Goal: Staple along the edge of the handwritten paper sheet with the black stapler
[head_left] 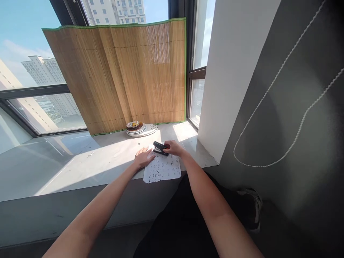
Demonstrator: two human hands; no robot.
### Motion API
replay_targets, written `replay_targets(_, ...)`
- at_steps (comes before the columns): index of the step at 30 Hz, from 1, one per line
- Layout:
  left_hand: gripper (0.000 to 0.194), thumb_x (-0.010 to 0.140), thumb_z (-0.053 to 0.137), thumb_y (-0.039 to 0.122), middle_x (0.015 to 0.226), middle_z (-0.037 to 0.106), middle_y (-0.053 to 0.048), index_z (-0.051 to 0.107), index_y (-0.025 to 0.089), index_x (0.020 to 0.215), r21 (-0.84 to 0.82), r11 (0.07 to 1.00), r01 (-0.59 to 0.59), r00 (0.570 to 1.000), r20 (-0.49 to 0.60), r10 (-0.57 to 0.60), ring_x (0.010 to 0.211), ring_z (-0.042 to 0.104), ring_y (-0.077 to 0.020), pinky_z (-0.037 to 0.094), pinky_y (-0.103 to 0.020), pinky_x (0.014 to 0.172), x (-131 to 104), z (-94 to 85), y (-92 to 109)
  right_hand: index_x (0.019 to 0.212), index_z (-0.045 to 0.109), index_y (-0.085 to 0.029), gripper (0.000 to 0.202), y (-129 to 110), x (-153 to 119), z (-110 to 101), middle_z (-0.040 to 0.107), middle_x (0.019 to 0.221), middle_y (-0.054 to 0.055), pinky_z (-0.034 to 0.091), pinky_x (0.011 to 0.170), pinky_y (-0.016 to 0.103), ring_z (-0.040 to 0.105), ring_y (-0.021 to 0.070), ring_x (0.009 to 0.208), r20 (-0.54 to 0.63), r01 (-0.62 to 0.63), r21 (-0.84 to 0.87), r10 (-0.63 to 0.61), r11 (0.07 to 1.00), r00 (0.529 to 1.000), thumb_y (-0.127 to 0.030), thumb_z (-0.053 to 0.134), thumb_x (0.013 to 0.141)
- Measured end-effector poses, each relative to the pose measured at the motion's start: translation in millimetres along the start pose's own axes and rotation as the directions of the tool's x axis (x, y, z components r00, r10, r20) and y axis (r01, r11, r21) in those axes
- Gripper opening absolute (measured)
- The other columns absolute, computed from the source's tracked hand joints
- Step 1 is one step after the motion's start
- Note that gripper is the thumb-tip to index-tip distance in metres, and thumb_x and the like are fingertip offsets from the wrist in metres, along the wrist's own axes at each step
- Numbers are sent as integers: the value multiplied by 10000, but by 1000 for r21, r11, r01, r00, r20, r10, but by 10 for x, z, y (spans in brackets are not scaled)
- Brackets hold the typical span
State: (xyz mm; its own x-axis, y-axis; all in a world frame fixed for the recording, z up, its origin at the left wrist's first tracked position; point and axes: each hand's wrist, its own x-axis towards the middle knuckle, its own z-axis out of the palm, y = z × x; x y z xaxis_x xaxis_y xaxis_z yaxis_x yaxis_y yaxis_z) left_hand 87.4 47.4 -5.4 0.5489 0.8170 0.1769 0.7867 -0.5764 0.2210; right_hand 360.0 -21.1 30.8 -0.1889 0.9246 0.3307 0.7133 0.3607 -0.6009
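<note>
A white sheet of paper with rows of dark marks lies on the windowsill, its near edge reaching past the sill's front. My left hand rests with fingers spread on the paper's upper left part. At the paper's top edge is a black stapler, tilted a little. My right hand has its fingers wrapped round the stapler's right end. Whether the paper's edge sits between the stapler's jaws cannot be made out.
Behind the hands, stacked plates stand on the pale windowsill. A bamboo mat leans against the window. A white wall column and a hanging beaded cord are on the right.
</note>
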Motion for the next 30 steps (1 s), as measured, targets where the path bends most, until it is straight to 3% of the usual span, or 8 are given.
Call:
replay_targets(3, 770, 909, 592, 749, 1659, 537, -137, 627, 280, 1519, 0, 1000, 0, 1000, 9, 0, 1594, 371, -432, 281, -566, 1283, -14, -29, 49, 947, 784, -191, 94, 35, 9, -7, 702, 876, 16, 414, 720, 273, 591, 155, 783, -6, 58, -13, -58, 998, 998, -257, 729, 910)
replay_targets(8, 754, 908, 598, 782, 1513, 644, -171, 674, 271, 1457, -11, 1000, 20, 1000, -21, -20, 1439, 538, -436, 384, -556, 1205, -7, -45, 85, 1085, 844, -227, 194, 91, 31, 21, 776, 1032, 58, 483, 812, 293, 663, 197, 901, 1, 75, 11, -75, 997, 997, -239, 734, 926)
replay_targets(11, 764, 910, 593, 795, 1494, 643, -180, 677, 261, 1450, -5, 999, 35, 999, -34, -35, 1426, 543, -438, 391, -551, 1196, -1, -26, 88, 1066, 856, -211, 221, 120, 56, 32, 792, 1014, 70, 482, 767, 285, 661, 193, 860, -119, 36, 71, -27, 997, 992, -334, 723, 941)
replay_targets(13, 774, 911, 591, 801, 1514, 622, -189, 674, 253, 1451, -4, 999, 36, 999, -36, -36, 1442, 527, -443, 383, -556, 1203, 4, -13, 89, 942, 860, -181, 325, 131, 65, 23, 769, 855, 63, 459, 710, 278, 635, 176, 755, -267, -45, 121, 77, 992, 961, -404, 628, 988)
replay_targets(15, 772, 912, 593, 800, 1511, 621, -193, 671, 252, 1450, -8, 999, 37, 999, -31, -37, 1441, 530, -443, 384, -561, 1203, 11, -4, 90, 716, 804, -167, 440, 134, 61, 8, 651, 609, 26, 427, 657, 271, 572, 152, 611, -364, -122, 172, 178, 978, 914, -374, 532, 993)
replay_targets(18, 744, 909, 630, 758, 1479, 646, -190, 661, 232, 1434, -62, 997, 42, 998, -40, -44, 1437, 547, -430, 407, -535, 1196, 21, -6, 77, 471, 621, -186, 440, 121, 38, -4, 451, 424, -19, 377, 593, 259, 474, 124, 493, -364, -139, 210, 210, 968, 908, -279, 520, 890)
replay_targets(24, 826, 874, 733, 666, 1605, 551, -206, 558, 163, 1506, -242, 968, -60, 992, -119, 32, 1522, 495, -373, 409, -448, 1241, -5, -37, -8, 424, 514, -210, 383, 34, 17, 23, 384, 416, -30, 337, 555, 244, 456, 118, 494, -333, -67, 228, 142, 971, 932, -245, 487, 805)
replay_targets(30, 893, 813, 821, 582, 1604, 573, -194, 527, 169, 1548, -315, 948, 49, 996, -50, -68, 1497, 541, -390, 444, -466, 1234, -7, -35, -24, 417, 295, -249, 441, 35, 25, 57, 328, 452, -19, 237, 520, 257, 482, 120, 530, -296, -108, 191, 162, 976, 941, -235, 511, 801)
